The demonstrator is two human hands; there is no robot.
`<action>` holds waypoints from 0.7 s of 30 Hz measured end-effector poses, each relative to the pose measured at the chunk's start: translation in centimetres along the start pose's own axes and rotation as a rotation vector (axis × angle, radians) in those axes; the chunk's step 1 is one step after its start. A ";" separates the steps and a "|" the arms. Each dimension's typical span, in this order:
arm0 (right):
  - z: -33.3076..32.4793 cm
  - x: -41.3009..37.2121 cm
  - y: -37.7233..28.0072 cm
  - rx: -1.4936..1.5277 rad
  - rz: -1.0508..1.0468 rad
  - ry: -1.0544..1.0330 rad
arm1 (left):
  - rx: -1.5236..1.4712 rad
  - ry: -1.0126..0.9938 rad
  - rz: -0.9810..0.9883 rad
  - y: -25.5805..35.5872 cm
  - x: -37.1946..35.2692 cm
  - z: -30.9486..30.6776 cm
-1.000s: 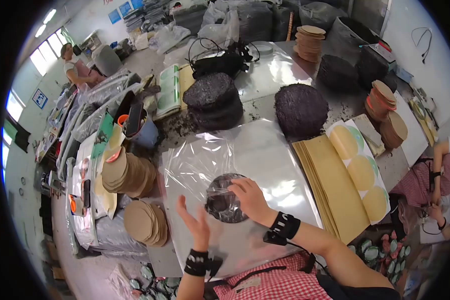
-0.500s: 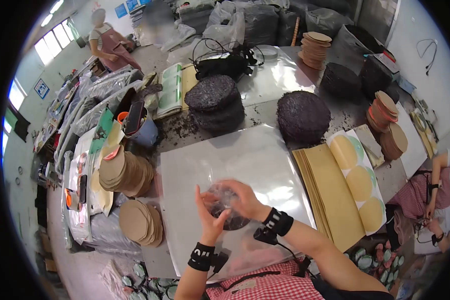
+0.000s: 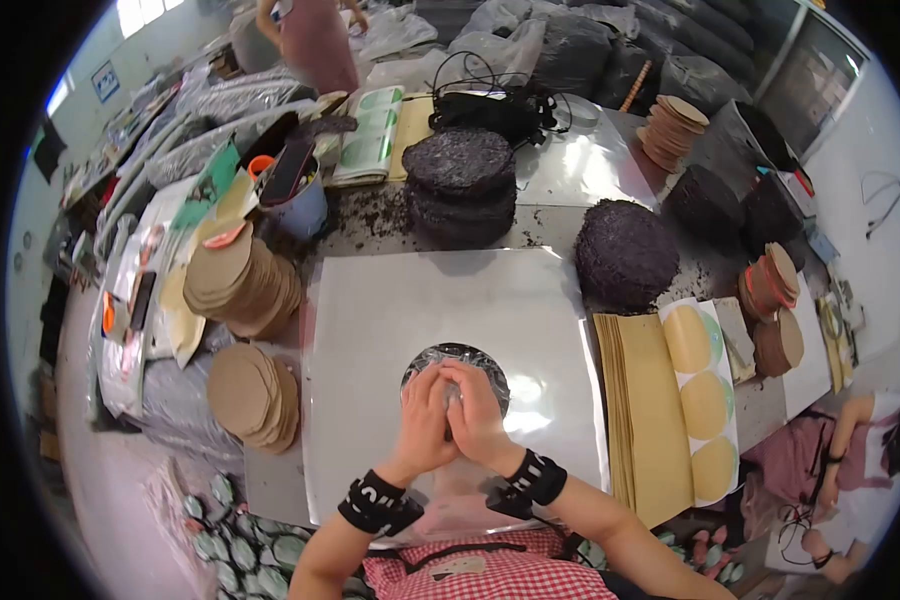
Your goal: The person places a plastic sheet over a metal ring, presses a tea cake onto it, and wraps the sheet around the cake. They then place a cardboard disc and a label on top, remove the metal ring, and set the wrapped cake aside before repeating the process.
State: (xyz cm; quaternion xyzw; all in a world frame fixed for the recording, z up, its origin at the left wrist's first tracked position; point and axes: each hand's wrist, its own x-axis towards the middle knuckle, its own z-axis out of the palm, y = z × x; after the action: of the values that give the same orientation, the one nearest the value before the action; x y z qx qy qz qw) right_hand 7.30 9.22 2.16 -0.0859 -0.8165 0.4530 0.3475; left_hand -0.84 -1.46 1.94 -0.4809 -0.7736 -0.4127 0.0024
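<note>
A dark round disc with clear plastic film over it lies on the shiny clear sheet that covers the middle of the table. My left hand and my right hand rest side by side on top of the disc, their fingertips touching at its middle. The fingers of both hands are held together and bent down over the film. Whether they pinch the film cannot be made out, as the hands hide the disc's lower part.
Stacked dark cakes and a dark round cake stand behind the sheet. Brown disc stacks are at left. Brown paper and a label sheet lie right. One person stands behind; another is at right.
Both hands have come down and together onto the disc; before, they were apart above it with the film between them. The view has shifted, and the person behind appears farther right.
</note>
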 end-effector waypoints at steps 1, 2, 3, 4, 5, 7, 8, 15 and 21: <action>-0.1 -0.1 -0.5 -0.081 -0.003 -0.003 | 0.091 -0.057 0.023 -0.1 -0.2 0.3; -0.7 -1.4 -0.8 -0.315 -0.024 -0.081 | 0.187 -0.112 0.055 -0.4 -0.2 0.5; -1.6 -2.2 -0.9 -0.367 -0.043 -0.112 | 0.283 -0.171 0.087 -0.6 -0.2 0.8; -2.7 -2.9 -1.0 -0.421 -0.057 -0.142 | 0.380 -0.255 0.077 -0.8 -0.3 1.0; -3.7 -3.2 -1.2 -0.473 -0.063 -0.172 | 0.373 -0.236 0.072 -0.7 0.0 1.0; -4.0 -2.1 -0.3 -0.435 0.028 -0.230 | 0.351 -0.236 0.065 -0.1 -0.1 0.9; -3.3 -0.8 1.0 -0.445 0.097 -0.281 | 0.297 -0.221 0.049 -0.2 -0.1 1.1; -2.9 -0.3 0.6 -0.365 0.125 -0.201 | 0.491 -0.360 0.035 0.2 0.3 1.1; -3.6 -1.0 2.6 -0.519 0.128 -0.403 | 0.510 -0.408 0.054 -0.1 0.2 1.4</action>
State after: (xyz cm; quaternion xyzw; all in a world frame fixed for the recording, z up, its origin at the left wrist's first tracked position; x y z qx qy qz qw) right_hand 9.85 12.71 0.81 -0.1311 -0.9499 0.2589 0.1163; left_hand -0.51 -0.40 1.05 -0.5581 -0.8234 -0.1006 -0.0216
